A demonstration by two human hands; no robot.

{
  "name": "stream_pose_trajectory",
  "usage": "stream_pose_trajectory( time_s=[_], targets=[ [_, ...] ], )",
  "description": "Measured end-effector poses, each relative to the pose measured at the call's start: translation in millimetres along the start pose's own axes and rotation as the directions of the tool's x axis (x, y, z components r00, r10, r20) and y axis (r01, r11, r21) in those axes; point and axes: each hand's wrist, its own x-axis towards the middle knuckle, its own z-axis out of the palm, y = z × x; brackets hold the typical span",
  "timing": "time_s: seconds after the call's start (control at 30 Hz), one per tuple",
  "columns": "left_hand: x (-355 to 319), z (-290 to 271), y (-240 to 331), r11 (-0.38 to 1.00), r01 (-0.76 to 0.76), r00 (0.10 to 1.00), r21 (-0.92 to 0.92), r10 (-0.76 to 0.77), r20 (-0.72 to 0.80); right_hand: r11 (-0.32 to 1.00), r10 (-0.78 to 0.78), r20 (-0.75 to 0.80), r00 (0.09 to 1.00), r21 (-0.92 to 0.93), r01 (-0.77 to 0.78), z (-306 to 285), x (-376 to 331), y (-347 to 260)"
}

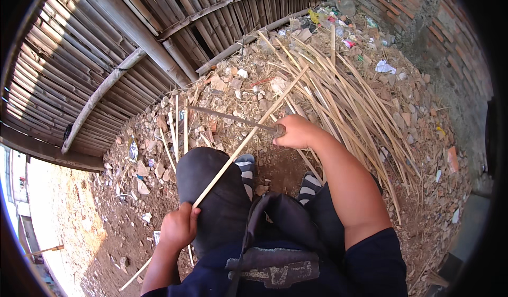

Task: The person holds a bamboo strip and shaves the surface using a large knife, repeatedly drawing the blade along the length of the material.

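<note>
My left hand (179,226) is closed around a long, pale bamboo strip (225,168). The strip slants across my left knee, up and away to the right, and its other end comes out below my left forearm. In my closed right hand (297,132) is the handle of a long, dark-bladed knife (227,116). Its blade points left and crosses the strip beyond my knees. Whether the edge touches the strip, I cannot tell. To the right of the knife lies a large pile of similar bamboo strips (352,104).
Several short strips (185,130) lie beyond my left knee. A bamboo slat wall (121,48) with poles runs along the far left, and a brick wall (450,43) stands at the right. Rubble and litter (385,66) cover the dirt ground. My sandalled feet (247,172) are below the knife.
</note>
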Motion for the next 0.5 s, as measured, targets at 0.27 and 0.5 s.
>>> stream_pose_trajectory(
  time_s=[0.27,0.5],
  targets=[
    [0.0,-5.9,-1.3,1.000,0.010,0.999,-0.022,-0.010,0.031,0.999,-0.052,-0.170,0.984,-0.013,0.050,6.0,-13.9,-21.0],
    [8.9,-11.7,-1.6,0.997,-0.041,0.997,-0.071,0.046,0.061,0.994,0.031,-0.033,0.999,0.102,-0.027,6.2,0.1,6.0]
  ],
)
